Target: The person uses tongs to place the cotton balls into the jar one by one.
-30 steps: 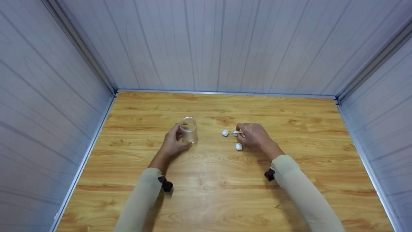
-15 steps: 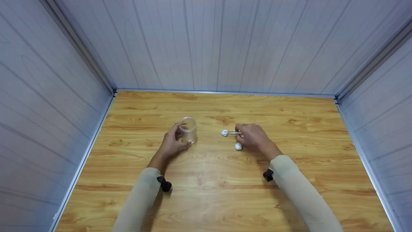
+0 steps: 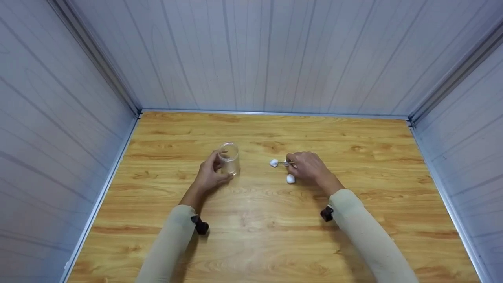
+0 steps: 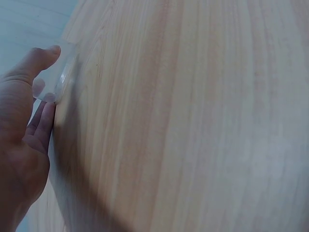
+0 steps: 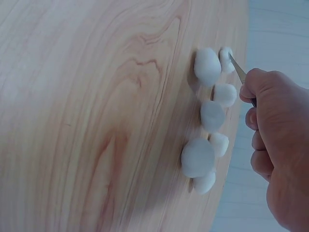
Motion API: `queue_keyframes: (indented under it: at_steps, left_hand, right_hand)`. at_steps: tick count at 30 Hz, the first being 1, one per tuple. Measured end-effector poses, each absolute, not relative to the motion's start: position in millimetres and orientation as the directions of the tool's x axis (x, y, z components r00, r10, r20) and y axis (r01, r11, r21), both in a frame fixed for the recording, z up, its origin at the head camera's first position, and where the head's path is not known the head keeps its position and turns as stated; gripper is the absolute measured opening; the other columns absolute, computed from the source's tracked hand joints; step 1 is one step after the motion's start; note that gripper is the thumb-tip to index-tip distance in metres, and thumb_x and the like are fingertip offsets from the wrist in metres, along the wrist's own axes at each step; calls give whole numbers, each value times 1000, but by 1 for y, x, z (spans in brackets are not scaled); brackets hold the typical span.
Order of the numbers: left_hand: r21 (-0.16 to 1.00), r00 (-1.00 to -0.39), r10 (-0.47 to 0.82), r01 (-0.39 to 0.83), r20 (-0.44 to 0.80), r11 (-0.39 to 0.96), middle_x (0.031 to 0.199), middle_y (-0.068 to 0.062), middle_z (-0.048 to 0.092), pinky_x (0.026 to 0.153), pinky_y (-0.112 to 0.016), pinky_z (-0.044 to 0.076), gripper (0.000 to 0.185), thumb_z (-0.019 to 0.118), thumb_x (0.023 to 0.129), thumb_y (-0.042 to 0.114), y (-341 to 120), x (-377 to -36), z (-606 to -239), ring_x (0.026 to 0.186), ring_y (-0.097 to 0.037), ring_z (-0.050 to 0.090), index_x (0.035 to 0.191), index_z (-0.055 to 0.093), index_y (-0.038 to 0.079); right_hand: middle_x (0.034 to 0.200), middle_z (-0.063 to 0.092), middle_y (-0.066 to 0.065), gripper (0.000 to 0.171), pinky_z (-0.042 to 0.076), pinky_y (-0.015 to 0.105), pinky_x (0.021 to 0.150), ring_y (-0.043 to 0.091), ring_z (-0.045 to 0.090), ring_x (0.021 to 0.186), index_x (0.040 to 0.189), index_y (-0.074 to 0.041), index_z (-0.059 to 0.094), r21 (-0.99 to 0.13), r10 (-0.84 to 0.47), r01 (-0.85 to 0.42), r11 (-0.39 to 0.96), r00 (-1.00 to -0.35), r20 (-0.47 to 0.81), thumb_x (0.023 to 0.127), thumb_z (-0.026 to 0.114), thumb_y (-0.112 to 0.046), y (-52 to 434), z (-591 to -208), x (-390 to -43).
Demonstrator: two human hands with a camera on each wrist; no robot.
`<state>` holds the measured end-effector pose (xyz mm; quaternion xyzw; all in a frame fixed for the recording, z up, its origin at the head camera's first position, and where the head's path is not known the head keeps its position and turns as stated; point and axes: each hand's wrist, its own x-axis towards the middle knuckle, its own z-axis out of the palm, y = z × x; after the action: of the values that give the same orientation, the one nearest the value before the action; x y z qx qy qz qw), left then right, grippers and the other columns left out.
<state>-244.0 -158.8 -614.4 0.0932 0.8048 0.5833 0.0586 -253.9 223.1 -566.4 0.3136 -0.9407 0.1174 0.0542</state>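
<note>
My left hand point(image 3: 210, 175) holds a clear cup point(image 3: 231, 162) upright on the wooden table, thumb at the near side and fingers behind. In the left wrist view the same cup point(image 4: 63, 79) is only partly seen past the thumb. Metal tweezers point(image 5: 237, 69) are pinched in my right hand point(image 5: 285, 130), their tips touching the farthest cotton ball point(image 5: 225, 60). Several more cotton balls point(image 5: 212, 116) lie in a loose double row beside that hand. From the head view, one cotton ball point(image 3: 274, 162) shows at the tweezer tips and another point(image 3: 290, 179) below the right hand point(image 3: 310, 169); the rest are mostly hidden.
The wood-grain table point(image 3: 243, 243) is enclosed by a pale panel wall point(image 3: 251, 55) at the back and further panels left and right. A dark wrist camera point(image 3: 201, 227) sits on the left sleeve, another camera point(image 3: 327, 214) on the right one.
The tweezers have tilted slightly at the cotton ball, and the right hand has shifted a little. The left hand and the cup stay in place.
</note>
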Motion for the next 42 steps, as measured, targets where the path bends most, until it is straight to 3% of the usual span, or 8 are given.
queue_keyframes:
  at_steps: [6, 14, 26, 34, 42]
  left_hand:
    - [951, -977, 212, 69, 3, 301, 158, -24, 63, 131, -56, 52, 84, 89, 86, -9, -157, -242, -612, 148, -43, 62, 160, 52, 6]
    - [942, -975, 222, 82, 9, 325, 157, -24, 63, 132, -54, 51, 86, 90, 85, -9, -157, -243, -613, 148, -44, 63, 161, 52, 5]
    - [942, -976, 218, 80, 8, 327, 158, -23, 63, 132, -54, 52, 86, 91, 85, -9, -157, -245, -612, 148, -42, 62, 160, 52, 6]
    - [948, -975, 224, 87, 16, 308, 158, -24, 61, 131, -56, 52, 86, 90, 86, -9, -158, -242, -610, 149, -45, 61, 161, 52, 6]
    - [946, -975, 224, 76, 5, 314, 160, -25, 60, 133, -56, 50, 84, 90, 88, -6, -157, -242, -611, 150, -45, 60, 161, 51, 7]
  right_hand:
    - [87, 81, 11, 8, 51, 42, 58, 21, 57, 66, 102, -7, 74, -205, -572, -596, 776, -803, 167, 103, 74, -14, 224, -567, -252]
    - [77, 72, 7, 10, 35, 32, 59, 15, 44, 64, 96, -8, 72, -220, -580, -612, 760, -791, 195, 105, 71, -12, 225, -568, -250]
    - [86, 78, 10, 5, 51, 41, 59, 19, 56, 67, 103, -8, 74, -213, -572, -610, 763, -791, 217, 103, 72, -12, 227, -567, -249]
    - [81, 75, 10, 8, 42, 34, 57, 16, 48, 64, 104, -6, 75, -248, -558, -602, 759, -798, 226, 104, 70, -12, 231, -563, -252]
    - [82, 78, 12, 11, 44, 36, 54, 17, 51, 61, 108, -5, 77, -238, -539, -588, 773, -807, 243, 107, 72, -15, 234, -553, -255]
